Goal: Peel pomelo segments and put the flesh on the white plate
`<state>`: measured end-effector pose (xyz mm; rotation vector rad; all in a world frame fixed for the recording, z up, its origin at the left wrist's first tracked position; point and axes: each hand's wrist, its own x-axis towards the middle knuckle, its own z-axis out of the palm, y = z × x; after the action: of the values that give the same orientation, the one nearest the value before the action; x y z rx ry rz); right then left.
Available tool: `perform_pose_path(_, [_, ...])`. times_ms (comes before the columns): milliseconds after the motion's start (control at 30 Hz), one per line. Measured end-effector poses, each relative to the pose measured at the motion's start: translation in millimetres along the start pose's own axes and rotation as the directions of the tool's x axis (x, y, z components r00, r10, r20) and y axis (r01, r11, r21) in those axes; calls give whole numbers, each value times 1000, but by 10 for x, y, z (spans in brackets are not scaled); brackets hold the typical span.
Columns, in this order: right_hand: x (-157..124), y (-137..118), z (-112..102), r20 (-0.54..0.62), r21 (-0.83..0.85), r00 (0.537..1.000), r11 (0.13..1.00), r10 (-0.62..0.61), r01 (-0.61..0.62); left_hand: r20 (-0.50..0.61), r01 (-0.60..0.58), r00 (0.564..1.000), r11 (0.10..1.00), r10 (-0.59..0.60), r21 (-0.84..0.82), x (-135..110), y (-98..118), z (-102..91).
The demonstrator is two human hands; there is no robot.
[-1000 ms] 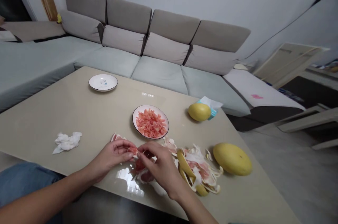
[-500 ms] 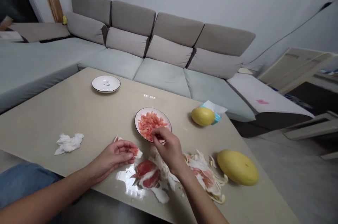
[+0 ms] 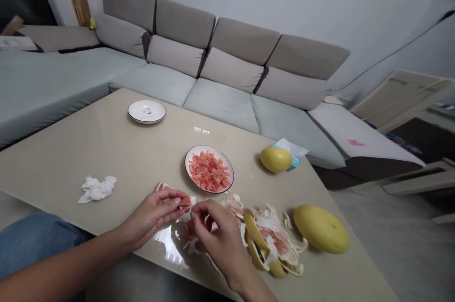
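Observation:
My left hand [image 3: 156, 214] pinches a small pink pomelo segment [image 3: 185, 201] just above the beige table [image 3: 106, 150]. My right hand [image 3: 218, 235] hovers close beside it, fingers curled toward the segment, with its fingertips at the piece's edge. Under my right hand lie more pink segments and white membrane. A plate of pink pomelo pieces [image 3: 209, 169] stands just beyond both hands. A heap of yellow peel and white pith [image 3: 270, 245] lies to the right of my right hand.
Two whole yellow pomelos rest at the right, one near [image 3: 322, 229] and one farther back [image 3: 276, 159] beside a tissue pack [image 3: 291, 150]. A small white dish [image 3: 147, 111] stands far left, a crumpled tissue [image 3: 97, 188] nearer. A grey sofa [image 3: 213, 84] wraps behind the table.
My right hand went to the plate of pieces, then came back to meet my left hand over the segments. My left hand stayed put with its segment.

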<state>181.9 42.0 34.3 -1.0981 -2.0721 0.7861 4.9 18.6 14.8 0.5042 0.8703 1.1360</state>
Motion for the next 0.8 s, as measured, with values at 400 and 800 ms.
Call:
perform_pose_path(400, [-8,25,51,23,248,979,947,203,-203,48,-74,996,997,74,-2,-10,-117,24])
perform_pose_path(800, [-48,17,41,63,213,962,938,266,-274,78,-237,970,962,229,133,37,-229,-25])
